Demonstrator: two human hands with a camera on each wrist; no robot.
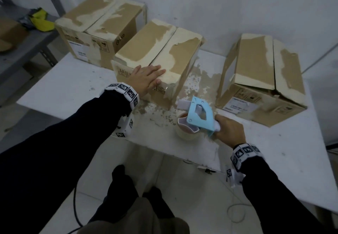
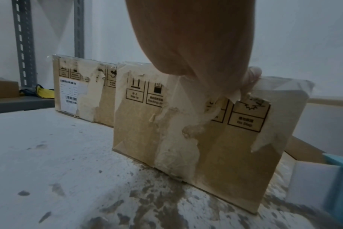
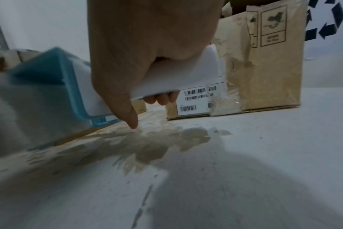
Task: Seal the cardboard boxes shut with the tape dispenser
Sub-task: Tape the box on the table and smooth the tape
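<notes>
Three cardboard boxes (image 1: 157,54) (image 1: 98,30) (image 1: 263,80), one tape dispenser (image 1: 200,116), one table (image 1: 274,151), two hands (image 1: 146,78) (image 1: 230,131).

The middle box (image 2: 196,139) front reads "Side Up" and "No Step".

Three brown cardboard boxes stand in a row, flaps folded down, tops patched with pale torn tape scars: the left box (image 1: 98,26), the middle box (image 1: 157,58) and the right box (image 1: 261,80), which sits apart and looks crumpled at its near edge. The light-blue tape dispenser (image 1: 199,116) with its tape roll (image 1: 186,131) lies tilted in front, between the middle and right boxes.
</notes>
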